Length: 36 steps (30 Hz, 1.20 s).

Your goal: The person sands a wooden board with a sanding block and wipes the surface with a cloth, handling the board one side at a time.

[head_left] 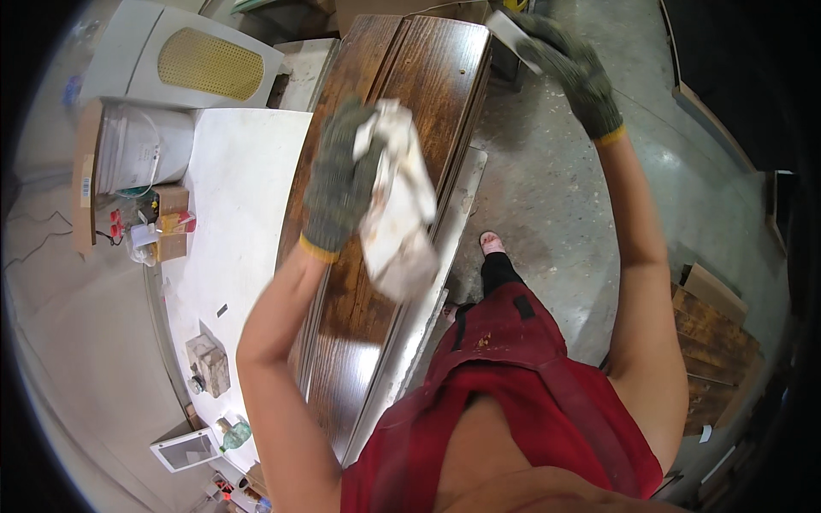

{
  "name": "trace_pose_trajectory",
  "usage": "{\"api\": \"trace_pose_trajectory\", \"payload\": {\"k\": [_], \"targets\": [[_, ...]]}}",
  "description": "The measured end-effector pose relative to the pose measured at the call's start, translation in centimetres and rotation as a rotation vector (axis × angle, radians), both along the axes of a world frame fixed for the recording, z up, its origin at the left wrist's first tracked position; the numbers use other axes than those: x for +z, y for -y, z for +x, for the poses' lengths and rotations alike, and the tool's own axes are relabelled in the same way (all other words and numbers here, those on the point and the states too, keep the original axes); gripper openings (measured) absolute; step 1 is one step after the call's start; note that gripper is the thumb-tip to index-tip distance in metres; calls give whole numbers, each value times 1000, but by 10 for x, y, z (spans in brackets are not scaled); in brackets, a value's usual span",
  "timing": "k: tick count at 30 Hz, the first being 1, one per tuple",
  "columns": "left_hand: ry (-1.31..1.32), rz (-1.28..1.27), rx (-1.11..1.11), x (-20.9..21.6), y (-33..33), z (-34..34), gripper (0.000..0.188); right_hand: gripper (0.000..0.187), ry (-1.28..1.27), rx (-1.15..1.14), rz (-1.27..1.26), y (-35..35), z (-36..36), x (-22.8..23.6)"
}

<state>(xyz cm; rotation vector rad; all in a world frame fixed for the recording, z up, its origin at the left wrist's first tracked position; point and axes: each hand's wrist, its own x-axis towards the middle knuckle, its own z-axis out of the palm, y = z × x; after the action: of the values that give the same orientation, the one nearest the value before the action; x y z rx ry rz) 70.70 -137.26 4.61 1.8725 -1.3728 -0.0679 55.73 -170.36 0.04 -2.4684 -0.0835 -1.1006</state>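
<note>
Both my hands wear dark green knit gloves with yellow cuffs. My left hand [335, 175] is closed on a white rag [400, 192] with brown stains, over glossy dark-brown wooden boards [432, 81]. The rag is blurred, and whether it touches the wood I cannot tell. At the far right end of the boards, my right hand [575, 75] grips a flat, pale, narrow block [513, 39]. Its exact kind does not show. The long boards lie side by side, with grooves between them and a small hole near the far end.
Under the boards is a white table [227, 205]. Along its left side stand a white bucket [162, 145], small boxes [173, 222], a stained square can [208, 363] and a green plastic bottle [233, 434]. More brown boards [705, 359] lie at the right on the concrete floor [547, 171].
</note>
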Motion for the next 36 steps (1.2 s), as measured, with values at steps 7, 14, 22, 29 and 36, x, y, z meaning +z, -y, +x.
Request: {"api": "trace_pose_trajectory", "payload": {"k": [7,14,22,29,36], "targets": [[-155,132,271,4,-145,-85,43,57,-377,-26,394,-9,102,49],[-218,211,498,9,-161,-110,40,62,-546,-18,332,-21,106,78],[-248,183,520,3,-165,-110,39,63,-581,-125,226,2,80,62],[-253,180,506,1,-168,-110,40,54,-571,-266,48,56,1,14],[-314,171,475,5,-167,-109,40,53,-401,-29,240,25,35,42]]}}
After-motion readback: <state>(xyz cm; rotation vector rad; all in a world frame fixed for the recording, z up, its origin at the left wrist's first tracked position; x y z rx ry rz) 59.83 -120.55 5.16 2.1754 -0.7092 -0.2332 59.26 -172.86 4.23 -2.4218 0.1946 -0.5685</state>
